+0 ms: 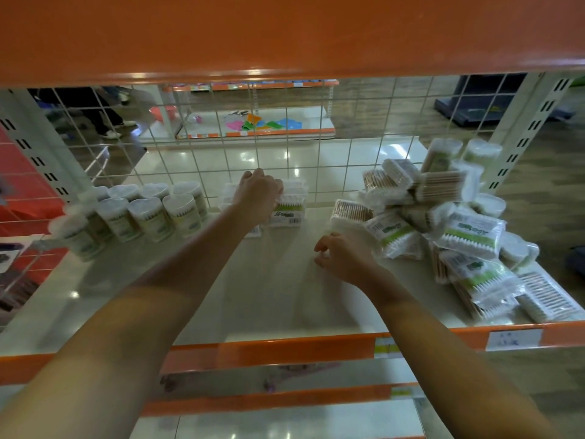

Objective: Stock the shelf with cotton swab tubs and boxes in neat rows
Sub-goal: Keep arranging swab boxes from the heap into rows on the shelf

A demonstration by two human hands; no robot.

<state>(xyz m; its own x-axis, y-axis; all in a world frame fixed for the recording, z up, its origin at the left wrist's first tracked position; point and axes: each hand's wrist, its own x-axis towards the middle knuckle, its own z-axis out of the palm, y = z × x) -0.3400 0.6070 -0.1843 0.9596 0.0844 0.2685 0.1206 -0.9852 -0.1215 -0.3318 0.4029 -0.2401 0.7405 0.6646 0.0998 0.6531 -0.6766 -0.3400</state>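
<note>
The left hand (258,193) reaches to the back of the shelf (269,289), fingers curled over the top of a box (286,210) of swabs that stands upright against the wire grid (285,122). More boxes sit just behind and left of it, partly hidden by the hand. The right hand (343,256) hangs right of that box and nearer the shelf's front edge, fingers loosely curled; whether they pinch the pack (340,221) just beyond them cannot be told. That pack lies at the left foot of a loose pile (449,217) of packs and tubs, heaped well right of the box. Left of the box, near the grid, tubs (142,210) stand upright in rows, touching one another. Along the shelf's front runs an orange strip (285,346) with a white label (514,339) below the pile.
</note>
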